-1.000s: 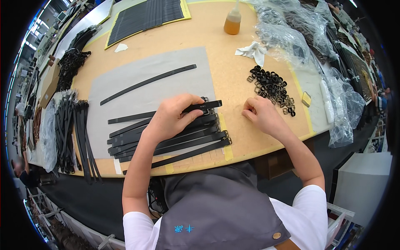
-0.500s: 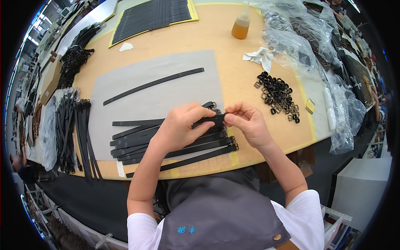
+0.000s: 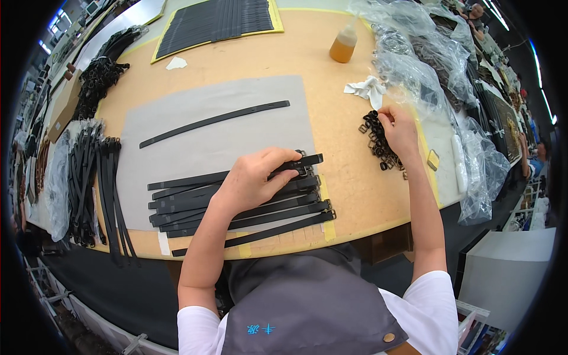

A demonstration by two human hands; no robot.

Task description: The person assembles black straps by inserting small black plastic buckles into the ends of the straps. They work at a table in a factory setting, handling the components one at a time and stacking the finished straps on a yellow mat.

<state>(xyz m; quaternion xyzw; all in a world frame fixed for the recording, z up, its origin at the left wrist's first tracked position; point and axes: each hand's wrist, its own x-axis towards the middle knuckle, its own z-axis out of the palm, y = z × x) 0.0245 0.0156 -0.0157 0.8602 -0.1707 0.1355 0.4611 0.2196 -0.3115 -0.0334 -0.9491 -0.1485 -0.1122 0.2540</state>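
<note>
straps [image 3: 236, 204] under left hand [image 3: 254, 180], buckles [image 3: 378, 139] at right fingers [image 3: 387, 118]

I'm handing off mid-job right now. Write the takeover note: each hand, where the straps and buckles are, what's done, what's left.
Left hand: flat on the stack of black straps on the grey mat, fingers at the top strap's buckle end.
Right hand: reaching into the pile of black buckles; whether it grips one cannot be seen.
Done: several straps in the stack show buckles at their right ends.
Left: one single strap lies apart higher on the mat; more strap bundles wait at the table's left edge.
</note>
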